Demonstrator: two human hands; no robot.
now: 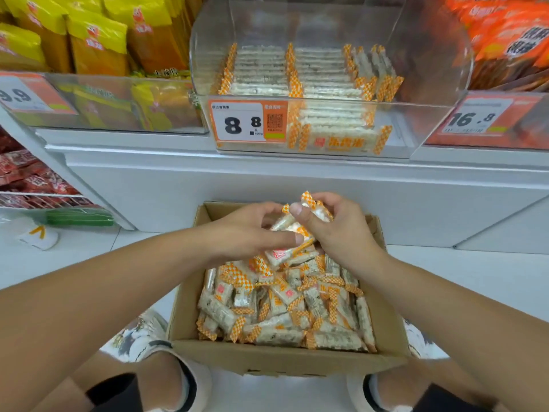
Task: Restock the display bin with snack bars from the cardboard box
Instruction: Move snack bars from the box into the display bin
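We crouch on the floor over the box (pixel 285 359), both hands above its far end. Our right hand (pixel 335 230) curls its fingers (pixel 300 210) round a small bunch of bars (pixel 316 208). Our left hand (pixel 252 230) meets it there, fingers bent and thumb out against the same bunch, helping square it. Loose bars fill the box below.

The bin (pixel 329 84) sits above and beyond the box on the white shelf; inside, bars lie in neat rows with room left at its right side.

To do this well, we judge the bars should be lined up flat before lifting, then laid into that gap.

The bin's clear front wall and its price tag (pixel 248 121) stand between box and rows, so we must reach over. Yellow bags (pixel 95 40) sit left of the bin, orange packs (pixel 511 34) right.
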